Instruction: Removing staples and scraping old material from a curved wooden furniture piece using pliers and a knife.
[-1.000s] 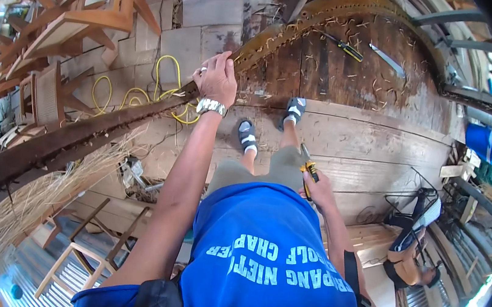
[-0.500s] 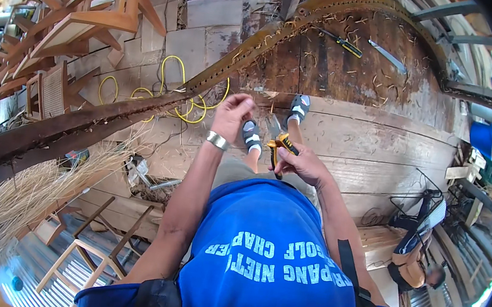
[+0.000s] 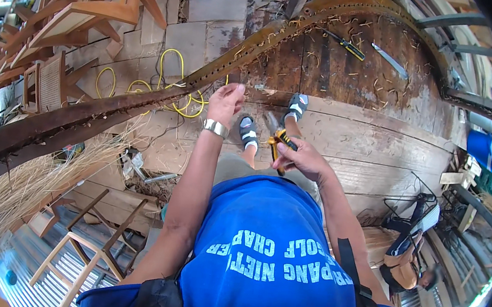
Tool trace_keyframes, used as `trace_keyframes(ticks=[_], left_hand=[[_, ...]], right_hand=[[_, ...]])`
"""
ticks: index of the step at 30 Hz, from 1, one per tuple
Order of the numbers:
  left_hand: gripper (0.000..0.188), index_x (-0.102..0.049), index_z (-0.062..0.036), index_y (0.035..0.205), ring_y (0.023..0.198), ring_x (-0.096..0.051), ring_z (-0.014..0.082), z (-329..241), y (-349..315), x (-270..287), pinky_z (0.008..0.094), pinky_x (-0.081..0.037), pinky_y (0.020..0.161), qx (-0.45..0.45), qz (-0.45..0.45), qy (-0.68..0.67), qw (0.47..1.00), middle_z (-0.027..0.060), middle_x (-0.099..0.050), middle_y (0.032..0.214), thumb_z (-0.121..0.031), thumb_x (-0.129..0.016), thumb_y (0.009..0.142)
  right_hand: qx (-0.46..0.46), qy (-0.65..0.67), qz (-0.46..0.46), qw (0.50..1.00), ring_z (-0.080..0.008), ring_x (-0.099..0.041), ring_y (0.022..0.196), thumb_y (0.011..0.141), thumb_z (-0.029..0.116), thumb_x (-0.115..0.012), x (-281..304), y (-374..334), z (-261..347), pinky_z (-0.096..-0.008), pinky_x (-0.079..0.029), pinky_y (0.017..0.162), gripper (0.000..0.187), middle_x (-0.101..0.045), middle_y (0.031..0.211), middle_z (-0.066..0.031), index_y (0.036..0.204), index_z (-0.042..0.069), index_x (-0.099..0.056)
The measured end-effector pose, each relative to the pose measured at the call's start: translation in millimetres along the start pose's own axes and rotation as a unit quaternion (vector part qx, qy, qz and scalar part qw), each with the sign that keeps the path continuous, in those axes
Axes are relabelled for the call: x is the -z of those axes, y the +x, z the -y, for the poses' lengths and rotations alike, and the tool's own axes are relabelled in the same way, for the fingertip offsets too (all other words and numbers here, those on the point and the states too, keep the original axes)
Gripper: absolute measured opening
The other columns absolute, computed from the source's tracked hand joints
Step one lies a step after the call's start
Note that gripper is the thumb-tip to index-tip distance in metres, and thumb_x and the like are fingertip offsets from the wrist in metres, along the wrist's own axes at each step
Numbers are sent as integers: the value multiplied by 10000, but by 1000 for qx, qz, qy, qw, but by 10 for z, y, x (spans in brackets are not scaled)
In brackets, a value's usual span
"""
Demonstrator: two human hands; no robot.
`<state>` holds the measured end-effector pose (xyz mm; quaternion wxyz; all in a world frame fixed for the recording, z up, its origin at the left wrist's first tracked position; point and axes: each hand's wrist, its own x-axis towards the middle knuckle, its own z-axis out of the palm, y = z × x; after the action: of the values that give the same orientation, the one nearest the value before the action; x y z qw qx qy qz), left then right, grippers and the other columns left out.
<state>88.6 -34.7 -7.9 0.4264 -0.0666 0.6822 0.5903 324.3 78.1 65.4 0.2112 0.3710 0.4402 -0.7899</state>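
Note:
Between my thumb and fingers, my right hand point(image 3: 302, 158) grips pliers point(image 3: 285, 138) with yellow-and-black handles, held over my lap with the jaws pointing away from me. My left hand point(image 3: 226, 103), a metal band at its wrist, is raised near a long brown curved wooden piece point(image 3: 218, 76) with a row of holes. Its thumb and fingers are drawn together; whatever they pinch, if anything, is too small to make out. Short curled strips are scattered around the curved piece and on the dark boards beyond it.
A yellow-and-black screwdriver point(image 3: 351, 48) and a saw-like blade point(image 3: 390, 61) lie on the dark boards. A yellow cable point(image 3: 172, 53) loops on the floor. Wooden chair frames point(image 3: 92, 9) are stacked at left, above long pale strands point(image 3: 39, 186). Another person point(image 3: 407, 265) is at lower right.
My left hand has shifted slightly left and up, towards the curved piece. The right hand still holds the pliers in nearly the same place.

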Motion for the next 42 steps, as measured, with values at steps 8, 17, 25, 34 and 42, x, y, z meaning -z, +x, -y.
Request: trace_keyframes(ticks=[8, 17, 25, 34, 42], left_hand=[[141, -682, -105, 949, 683, -644, 123, -41, 280, -84, 273, -507, 593, 120, -2, -222, 968, 7, -687, 811, -219, -756, 913], [225, -733, -55, 1131, 685, -600, 124, 10, 179, -41, 268, -509, 654, -242, -89, 101, 961, 13, -632, 794, -147, -685, 931], [262, -734, -79, 1126, 778, -635, 229, -51, 98, -184, 365, -524, 716, -341, -112, 277, 891, 96, -632, 874, -91, -676, 871], [293, -678, -2, 1167, 881, -632, 317, -66, 10, -269, 423, -520, 789, -335, -123, 299, 885, 156, -631, 956, -71, -625, 887], [270, -690, 4, 1145, 928, -642, 347, -24, 25, -275, 428, -523, 823, -382, -130, 328, 854, 184, -646, 1014, -74, -610, 899]], right_hand=[[120, -227, -162, 953, -126, -694, 774, 980, 405, -608, 64, 793, 247, -309, -518, 731, 386, -749, 793, -94, 1060, 27, -618], [114, -92, -51, 988, -100, -677, 747, 986, 422, -631, -59, 1207, 503, -245, -474, 596, 358, -754, 855, -88, 1070, 76, -590], [145, -74, -55, 985, -104, -664, 693, 988, 384, -630, -124, 1248, 507, -238, -461, 551, 378, -742, 839, -76, 1157, 47, -611], [174, -103, -95, 975, -108, -676, 702, 983, 365, -637, -72, 1335, 447, -269, -515, 617, 355, -713, 793, -29, 1122, 39, -649], [205, -215, -146, 944, -143, -681, 644, 960, 341, -646, -115, 1348, 442, -306, -533, 647, 343, -707, 714, -76, 984, -1, -676]])
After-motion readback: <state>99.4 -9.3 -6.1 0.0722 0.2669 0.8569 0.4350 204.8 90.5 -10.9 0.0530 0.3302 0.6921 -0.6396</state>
